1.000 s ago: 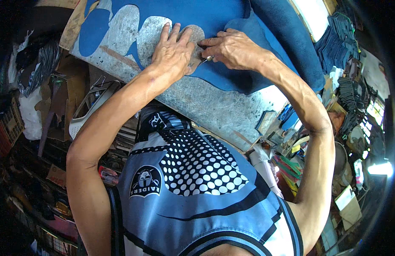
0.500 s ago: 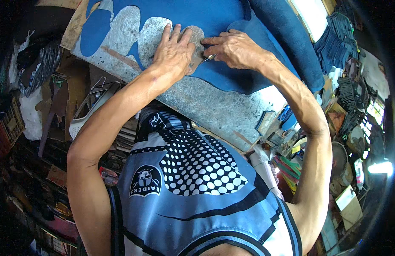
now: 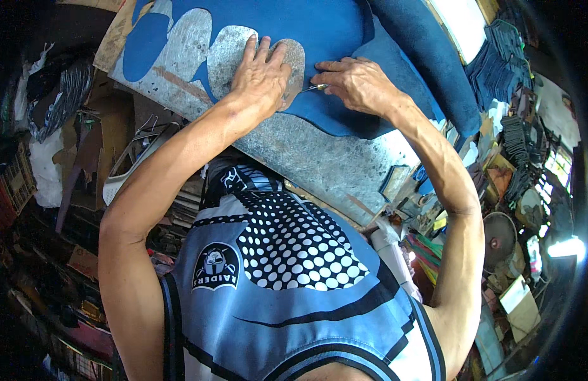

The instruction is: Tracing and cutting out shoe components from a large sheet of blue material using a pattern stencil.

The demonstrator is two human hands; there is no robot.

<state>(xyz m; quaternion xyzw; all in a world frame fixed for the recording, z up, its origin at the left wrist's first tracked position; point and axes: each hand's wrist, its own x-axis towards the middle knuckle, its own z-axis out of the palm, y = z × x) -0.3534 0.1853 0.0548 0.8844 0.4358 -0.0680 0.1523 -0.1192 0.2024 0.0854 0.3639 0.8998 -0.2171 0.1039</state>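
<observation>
My left hand [image 3: 261, 75] lies flat with its fingers spread, pressing a rounded grey-brown template [image 3: 296, 71] onto a blue suede-like sheet [image 3: 319, 32]. Part of the template is hidden under the hand. Just to the right, my right hand [image 3: 364, 87] is closed around a slim knife [image 3: 320, 87]. Its thin tip points left, close to the template's lower right edge. Rounded gaps in the sheet expose the metal-topped table [image 3: 307, 149] beneath. At the far left lies an oval blue piece [image 3: 145, 49].
A thick blue roll [image 3: 427, 57] runs along the table's right side. Stacked dark blue pieces [image 3: 499, 60] stand beyond it. A small dark rectangular block [image 3: 395, 181] sits near the table's right corner. A white openwork frame [image 3: 132, 159] is left below the table.
My right hand has shifted slightly right and down with the knife, farther from the template. My left hand stays on the template.
</observation>
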